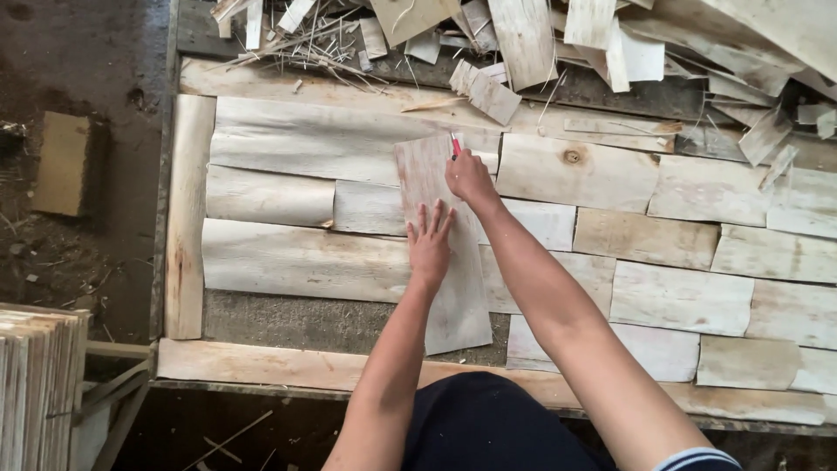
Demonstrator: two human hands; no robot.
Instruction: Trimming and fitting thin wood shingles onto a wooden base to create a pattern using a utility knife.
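**Hands on a veneer strip**

The desk point(261, 366) is covered with veneer sheets. A long strip point(445, 253) lies across them, mid-desk. The left hand point(430, 244) presses it flat, fingers spread. The right hand point(471, 177) grips a red knife point(455, 145) at the strip's far end.

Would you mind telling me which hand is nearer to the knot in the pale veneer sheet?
Right. The right hand, gripping a red tool, is just left of the knot; the left hand lies lower and farther left.

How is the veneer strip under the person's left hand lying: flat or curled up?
Flat. The left hand presses its fingers spread on the veneer strip, which lies level across the other sheets.
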